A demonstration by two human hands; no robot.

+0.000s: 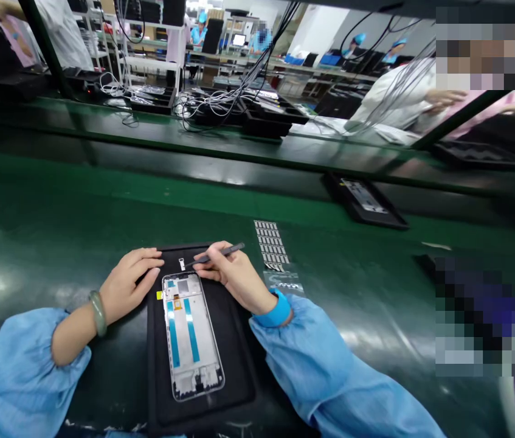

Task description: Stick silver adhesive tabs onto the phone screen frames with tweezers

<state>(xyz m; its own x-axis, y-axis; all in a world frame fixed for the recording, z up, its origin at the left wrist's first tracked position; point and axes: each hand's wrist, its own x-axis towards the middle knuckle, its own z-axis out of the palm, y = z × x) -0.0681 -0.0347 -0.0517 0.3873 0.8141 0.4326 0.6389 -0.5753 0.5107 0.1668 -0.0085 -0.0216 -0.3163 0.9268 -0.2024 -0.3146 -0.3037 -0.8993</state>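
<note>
A tray [234, 371] lies on the surface [102, 210], with a frame [183, 340] in it. Just behind the frame, also over the tray, is a label [182, 264], the tip of the tweezers [230, 250] at its right. The left hand [127, 280] is at the tray's far left corner, the right hand [234, 274] around the tweezers. A sheet [272, 243] lies right of the tray. Farther back and right, a second tray [387, 215] holds another frame [364, 196]. Behind, cables [221, 106] lie on a shelf [157, 137].

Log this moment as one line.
phone frame: on black tray | right hand: holds tweezers, tip at white piece | left hand: open, at tray's edge
</note>
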